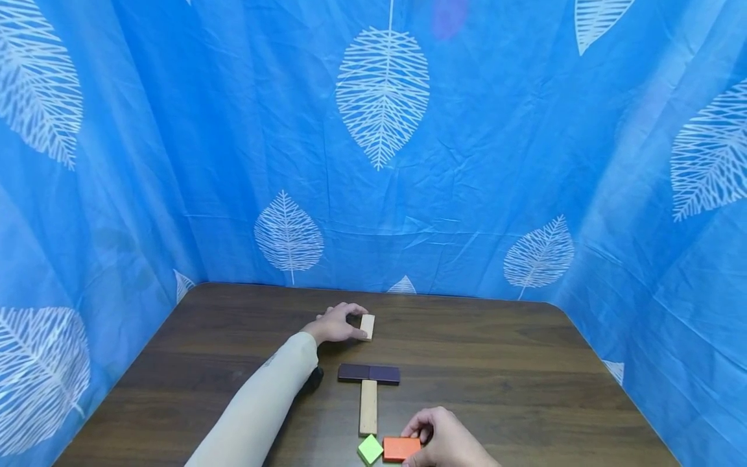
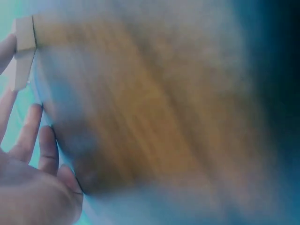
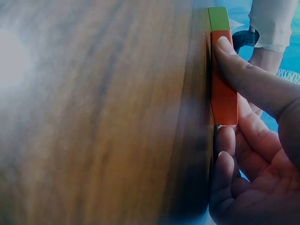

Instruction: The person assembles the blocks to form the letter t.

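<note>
Out toward the back of the table, my left hand [image 1: 335,324] pinches a pale wooden block [image 1: 367,327] between thumb and fingers; the left wrist view catches this block [image 2: 24,61] at its left edge. Close to me, my right hand [image 1: 448,442] grips an orange rectangular block [image 1: 401,449] by its sides, low at the table. A light green block [image 1: 370,450], turned cornerwise, lies just left of the orange one. Above the green block is a long light wooden block [image 1: 368,407], its far end against two dark purple blocks [image 1: 353,372] laid end to end.
The blocks lie on a dark wood-grain table [image 1: 496,363]. Blue curtains [image 1: 467,162] with white leaf prints enclose its back and sides. My left forearm, in a pale sleeve [image 1: 257,402], reaches across the table left of the blocks.
</note>
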The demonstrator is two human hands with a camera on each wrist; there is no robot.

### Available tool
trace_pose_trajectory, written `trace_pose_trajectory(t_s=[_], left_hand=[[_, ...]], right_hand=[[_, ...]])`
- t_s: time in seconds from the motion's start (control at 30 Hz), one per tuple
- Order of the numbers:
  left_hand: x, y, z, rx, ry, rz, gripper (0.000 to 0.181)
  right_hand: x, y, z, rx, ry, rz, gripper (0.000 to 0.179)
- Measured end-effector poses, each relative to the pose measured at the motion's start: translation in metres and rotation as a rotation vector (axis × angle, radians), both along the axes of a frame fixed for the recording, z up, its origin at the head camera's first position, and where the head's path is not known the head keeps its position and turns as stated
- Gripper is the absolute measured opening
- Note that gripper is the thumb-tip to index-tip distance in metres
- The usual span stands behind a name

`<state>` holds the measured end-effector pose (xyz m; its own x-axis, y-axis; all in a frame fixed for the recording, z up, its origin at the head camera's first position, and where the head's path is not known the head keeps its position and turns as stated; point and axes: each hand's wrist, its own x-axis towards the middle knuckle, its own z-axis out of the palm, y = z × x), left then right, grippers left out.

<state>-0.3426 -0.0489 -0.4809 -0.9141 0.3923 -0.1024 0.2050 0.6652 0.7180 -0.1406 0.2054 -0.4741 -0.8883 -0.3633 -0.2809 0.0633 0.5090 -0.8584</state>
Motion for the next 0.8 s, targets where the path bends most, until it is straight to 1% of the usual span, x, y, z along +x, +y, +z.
trace_pose_trajectory(t_s=[0.13,0.2,0.27,0.37,0.53,0.67,0.8], left_hand=[[0.006,-0.001,0.003,0.142,-0.012,0.022,0.046],[0.008,-0.001,0.002,0.183,-0.023,0.03,0.045],[0.01,-0.001,0.002,0.203,-0.031,0.04,0.042],[0.014,-0.002,0.002,0.212,-0.032,0.048,0.036],[0.022,-0.003,0.007,0.209,-0.056,0.065,0.031],[0.028,-0.003,0.011,0.212,-0.083,0.058,0.031],[0.034,0.0,0.013,0.19,-0.113,0.059,0.031]], right_hand=[[0.001,-0.001,0.0,-0.003,-0.009,-0.006,0.026],[0.001,-0.001,0.0,-0.009,0.001,-0.003,0.026],[0.002,-0.001,0.0,-0.018,0.016,0.001,0.027],[0.003,-0.001,0.0,-0.023,0.039,0.006,0.029],[0.003,-0.002,0.0,-0.009,0.032,0.005,0.03],[0.003,-0.001,-0.001,-0.004,0.067,0.011,0.031],[0.005,-0.001,-0.002,-0.016,0.102,0.01,0.033]])
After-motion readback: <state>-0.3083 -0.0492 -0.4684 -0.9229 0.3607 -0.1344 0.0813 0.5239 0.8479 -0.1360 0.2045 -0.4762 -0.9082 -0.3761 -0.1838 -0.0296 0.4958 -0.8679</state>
